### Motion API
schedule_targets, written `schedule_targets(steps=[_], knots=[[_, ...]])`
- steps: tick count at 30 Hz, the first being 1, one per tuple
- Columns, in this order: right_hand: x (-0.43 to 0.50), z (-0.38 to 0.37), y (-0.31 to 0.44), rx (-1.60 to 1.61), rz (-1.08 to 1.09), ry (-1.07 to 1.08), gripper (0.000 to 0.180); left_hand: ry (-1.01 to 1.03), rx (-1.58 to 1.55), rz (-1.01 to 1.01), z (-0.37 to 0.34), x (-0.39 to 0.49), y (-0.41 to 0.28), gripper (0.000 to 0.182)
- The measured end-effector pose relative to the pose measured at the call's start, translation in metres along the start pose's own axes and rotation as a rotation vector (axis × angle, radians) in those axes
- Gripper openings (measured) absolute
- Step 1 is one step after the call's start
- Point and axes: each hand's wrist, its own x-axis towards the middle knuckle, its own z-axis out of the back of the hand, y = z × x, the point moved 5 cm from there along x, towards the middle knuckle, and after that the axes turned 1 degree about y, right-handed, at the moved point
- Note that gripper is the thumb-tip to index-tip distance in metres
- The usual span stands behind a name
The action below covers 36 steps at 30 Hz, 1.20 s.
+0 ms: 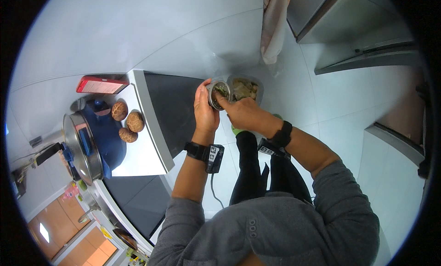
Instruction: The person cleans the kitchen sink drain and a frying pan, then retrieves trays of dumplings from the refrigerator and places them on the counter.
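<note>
My left hand (205, 109) is wrapped around a small round metal cup (211, 100), its opening turned up towards me. Green scraps (223, 89) show inside the cup. With its fingers reaching into the cup's mouth, my right hand (244, 111) partly covers the opening; whether those fingers pinch any scraps is hidden. Just beyond the hands, a clear plastic bin (261, 90) holds pale and greenish food waste (244, 88). On the white counter (151, 155) to the left lie three brown shiitake mushrooms (135, 122), apart from both hands.
A blue pot (115, 152) with a steel lid (76, 145) stands on the counter. Behind the mushrooms, a red-cased phone (103, 85) leans near the wall. Dark cabinet fronts (175, 107) lie below the counter. A cloth (272, 35) hangs beyond the bin, near an open grey door (365, 59).
</note>
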Motion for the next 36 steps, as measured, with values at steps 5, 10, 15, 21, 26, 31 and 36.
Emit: schedule_targets(steps=[5, 10, 15, 21, 26, 31, 36], knots=[[0.005, -0.019, -0.012, 0.090, -0.051, 0.104, 0.063, -0.003, 0.033, 0.026, 0.008, 0.005, 0.014, 0.033], [0.009, -0.022, -0.025, 0.332, -0.004, 0.058, 0.048, -0.005, 0.058, 0.030, 0.011, 0.012, 0.023, 0.033], [0.013, -0.035, -0.048, 0.378, -0.084, 0.121, 0.029, -0.018, 0.076, 0.018, 0.019, 0.024, 0.038, 0.033], [0.027, -0.061, -0.085, -0.077, -0.044, 0.111, 0.038, -0.053, 0.080, 0.146, 0.045, 0.041, 0.081, 0.033], [0.048, -0.069, -0.122, -0.210, -0.041, -0.132, 0.055, -0.043, 0.080, 0.188, 0.063, 0.058, 0.105, 0.033], [0.055, -0.083, -0.144, -0.060, 0.010, 0.020, 0.056, -0.016, 0.095, 0.244, 0.064, 0.064, 0.113, 0.034], [0.052, -0.081, -0.152, -0.035, 0.093, -0.091, 0.052, -0.013, 0.099, 0.238, 0.054, 0.072, 0.119, 0.035]])
